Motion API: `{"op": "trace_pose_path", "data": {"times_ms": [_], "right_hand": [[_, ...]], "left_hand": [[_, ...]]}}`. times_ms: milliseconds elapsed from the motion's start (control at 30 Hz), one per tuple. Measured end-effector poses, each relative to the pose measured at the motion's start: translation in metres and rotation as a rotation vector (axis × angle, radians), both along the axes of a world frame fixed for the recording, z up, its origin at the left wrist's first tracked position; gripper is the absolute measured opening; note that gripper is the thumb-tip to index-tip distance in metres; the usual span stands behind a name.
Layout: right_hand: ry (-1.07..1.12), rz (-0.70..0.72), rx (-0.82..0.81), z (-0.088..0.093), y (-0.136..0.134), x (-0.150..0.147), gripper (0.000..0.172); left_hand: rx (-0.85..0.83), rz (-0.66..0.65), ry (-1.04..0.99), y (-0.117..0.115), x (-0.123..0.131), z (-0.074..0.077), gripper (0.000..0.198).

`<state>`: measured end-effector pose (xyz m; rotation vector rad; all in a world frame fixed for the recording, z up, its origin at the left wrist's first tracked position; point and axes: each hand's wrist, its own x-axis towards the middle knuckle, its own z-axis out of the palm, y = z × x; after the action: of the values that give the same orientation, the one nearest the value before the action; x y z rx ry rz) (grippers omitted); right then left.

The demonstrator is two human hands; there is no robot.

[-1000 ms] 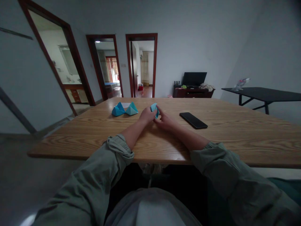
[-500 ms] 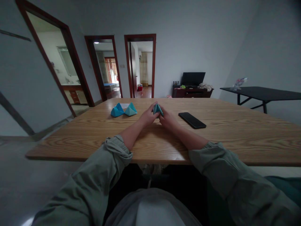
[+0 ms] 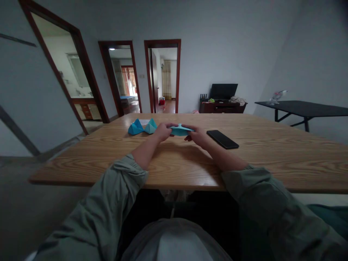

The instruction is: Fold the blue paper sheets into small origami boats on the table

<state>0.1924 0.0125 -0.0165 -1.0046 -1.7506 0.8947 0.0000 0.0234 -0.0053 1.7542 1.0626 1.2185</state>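
Note:
My left hand (image 3: 163, 132) and my right hand (image 3: 198, 137) hold the two ends of a flattened light-blue origami paper piece (image 3: 181, 131), stretched between them just above the wooden table (image 3: 174, 159). Left of my left hand, a blue origami paper figure (image 3: 136, 127) and a paler teal one (image 3: 150, 126) stand side by side, touching each other. A white paper slip (image 3: 144, 121) lies partly hidden behind them. A black smartphone (image 3: 222, 139) lies face up just right of my right hand.
Beyond the table stand a low dark cabinet (image 3: 221, 107) with a monitor and clutter on it, and a black side table (image 3: 304, 108) at the right holding a small figurine. Doorways open at the back left. My knees sit under the table's near edge.
The blue paper piece has gone from a small folded peak to a wide flat shape. My hands have drawn apart sideways, pulling its ends outward.

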Motion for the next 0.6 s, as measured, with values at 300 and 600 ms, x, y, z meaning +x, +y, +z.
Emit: {"op": "trace_pose_path", "data": {"times_ms": [300, 600], "right_hand": [[0.112, 0.194, -0.145, 0.001, -0.005, 0.014, 0.037], [-0.048, 0.142, -0.052, -0.002, -0.005, 0.007, 0.021]], "left_hand": [[-0.338, -0.409, -0.260, -0.018, -0.029, 0.011, 0.055], [-0.215, -0.289, -0.036, -0.003, -0.019, -0.010, 0.058]]}}
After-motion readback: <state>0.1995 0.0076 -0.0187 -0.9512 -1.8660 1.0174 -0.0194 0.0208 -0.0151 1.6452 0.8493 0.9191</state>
